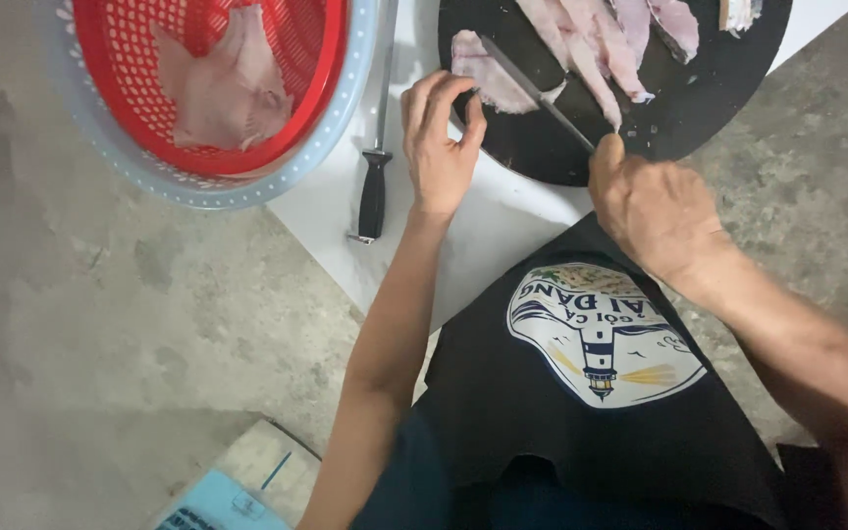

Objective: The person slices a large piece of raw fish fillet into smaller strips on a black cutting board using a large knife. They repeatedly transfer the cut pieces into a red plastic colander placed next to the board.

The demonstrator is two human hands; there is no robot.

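Note:
A round black cutting board (pixel 718 88) lies on a white sheet (pixel 503 226) at the top right. Several pale pink fish fillets (pixel 591 39) rest on it. My right hand (pixel 652 206) grips a knife (pixel 537 90) whose blade lies across a fillet piece (pixel 488 79) at the board's near left edge. My left hand (pixel 439 142) pinches that piece with its fingertips beside the blade.
A red mesh basket (pixel 287 59) inside a pale blue one (pixel 208 186) holds a piece of fish (pixel 228 93) at the top left. A black-handled sharpening steel (pixel 375 167) lies between basket and board. Grey concrete floor surrounds it. A black apron with a round print covers my lap.

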